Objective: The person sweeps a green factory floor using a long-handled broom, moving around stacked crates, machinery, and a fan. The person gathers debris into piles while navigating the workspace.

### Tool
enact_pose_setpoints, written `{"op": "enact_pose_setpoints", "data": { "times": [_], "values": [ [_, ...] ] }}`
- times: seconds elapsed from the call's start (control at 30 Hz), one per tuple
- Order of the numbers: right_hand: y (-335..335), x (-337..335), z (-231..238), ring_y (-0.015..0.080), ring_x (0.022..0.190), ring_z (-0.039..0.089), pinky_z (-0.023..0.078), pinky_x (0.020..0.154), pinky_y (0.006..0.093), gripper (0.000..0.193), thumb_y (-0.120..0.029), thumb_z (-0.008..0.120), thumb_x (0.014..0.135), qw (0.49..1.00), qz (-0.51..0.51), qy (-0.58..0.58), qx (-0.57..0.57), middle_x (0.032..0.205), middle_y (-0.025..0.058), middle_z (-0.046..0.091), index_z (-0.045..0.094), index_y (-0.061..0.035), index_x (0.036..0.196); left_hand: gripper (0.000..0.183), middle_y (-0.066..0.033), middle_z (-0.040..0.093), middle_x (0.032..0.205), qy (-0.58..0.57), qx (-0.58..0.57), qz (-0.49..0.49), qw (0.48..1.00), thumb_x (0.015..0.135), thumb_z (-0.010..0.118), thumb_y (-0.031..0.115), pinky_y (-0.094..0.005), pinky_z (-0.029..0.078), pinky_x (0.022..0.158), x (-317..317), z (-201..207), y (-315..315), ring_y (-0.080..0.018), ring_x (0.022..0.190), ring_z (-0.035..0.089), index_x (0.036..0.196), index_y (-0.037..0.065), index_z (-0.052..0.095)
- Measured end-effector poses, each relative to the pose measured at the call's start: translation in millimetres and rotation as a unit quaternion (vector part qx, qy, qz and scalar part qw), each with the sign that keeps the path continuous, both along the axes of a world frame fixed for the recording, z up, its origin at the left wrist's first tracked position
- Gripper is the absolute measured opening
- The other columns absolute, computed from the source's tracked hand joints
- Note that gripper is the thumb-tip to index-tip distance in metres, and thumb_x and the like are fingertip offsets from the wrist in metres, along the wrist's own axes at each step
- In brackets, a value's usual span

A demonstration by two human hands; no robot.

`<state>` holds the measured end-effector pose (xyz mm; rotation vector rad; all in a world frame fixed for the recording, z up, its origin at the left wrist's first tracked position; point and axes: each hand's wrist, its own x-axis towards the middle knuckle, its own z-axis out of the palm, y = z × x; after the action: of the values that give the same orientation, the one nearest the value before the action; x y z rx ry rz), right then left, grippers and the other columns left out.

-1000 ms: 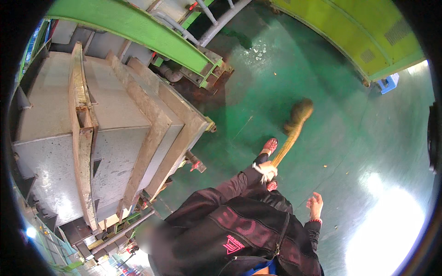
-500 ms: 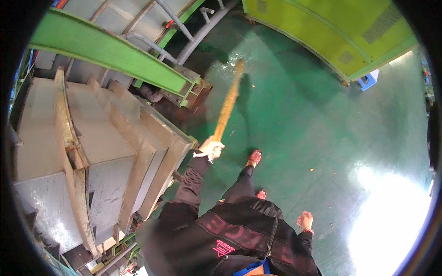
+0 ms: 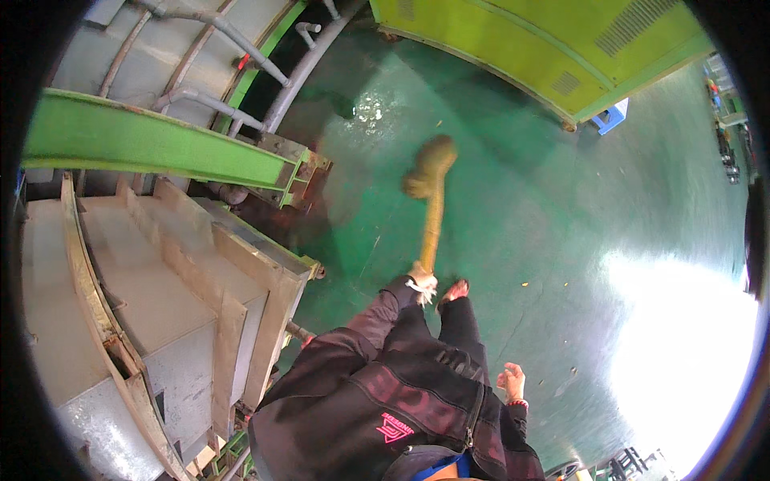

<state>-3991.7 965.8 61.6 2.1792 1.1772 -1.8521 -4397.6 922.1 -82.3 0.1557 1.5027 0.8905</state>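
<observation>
My left hand (image 3: pixel 424 277) is closed around the near end of a long yellow-brown tool (image 3: pixel 434 216). The tool points away from me over the green floor, and its thick, lumpy far end is smeared by motion, so its exact kind does not show. Something white, like a cord or cloth, hangs at my left wrist. My right hand (image 3: pixel 511 381) hangs beside my body at the right with loosely bent fingers apart and nothing in it; a red band circles that wrist.
Left of me stands a large grey metal structure (image 3: pixel 184 280) with raised ribs. Above it a green beam (image 3: pixel 152 140) juts toward the floor, near grey pipes (image 3: pixel 293 88). A yellow-green cabinet (image 3: pixel 529 48) stands ahead, with a blue stool-like object (image 3: pixel 611 118) at its corner. Bright glare covers the floor at right.
My left hand has swung right and nearer my body with the tool, whose bulky far end now shows. The surroundings have shifted left in view, and my feet have changed position.
</observation>
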Motion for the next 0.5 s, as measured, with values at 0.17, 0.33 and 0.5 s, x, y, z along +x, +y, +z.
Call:
{"op": "enact_pose_setpoints", "data": {
  "times": [0.17,0.33,0.5],
  "values": [
    [29,-2,-15,0.0147,0.045,0.050,0.044,0.039,0.0272,0.021,-0.003,0.042,0.076,0.998,-0.029,0.001,-0.047,0.060,0.0075,0.053,0.048,-0.0050,0.096,0.022,0.0014,0.035,0.047,-0.416,0.013,0.045,0.908,0.068,0.053,-0.002,-0.0198,0.028,0.028,4,60,78,-0.0052,0.033,0.033,0.078,0.008,0.037],
    [87,-6,-37,0.0180,0.045,0.050,0.044,0.039,0.0323,0.023,-0.003,0.043,0.073,0.999,0.029,-0.032,-0.028,0.059,0.0096,0.053,0.048,-0.0069,0.095,0.010,0.0035,0.032,0.050,-0.663,-0.155,0.059,0.730,0.075,0.048,0.002,-0.0126,0.027,0.027,-5,109,188,-0.0010,0.036,0.031,0.076,0.004,0.038],
    [196,-40,-44,0.0161,0.041,0.048,0.041,0.035,0.0290,0.019,-0.004,0.042,0.074,0.998,-0.060,0.006,-0.035,0.057,0.0092,0.050,0.046,-0.0071,0.092,0.013,0.0048,0.032,0.050,-0.592,-0.065,0.083,0.799,0.076,0.049,0.004,-0.0117,0.026,0.027,-47,153,237,-0.0008,0.037,0.033,0.073,0.007,0.036]
  ]
}}
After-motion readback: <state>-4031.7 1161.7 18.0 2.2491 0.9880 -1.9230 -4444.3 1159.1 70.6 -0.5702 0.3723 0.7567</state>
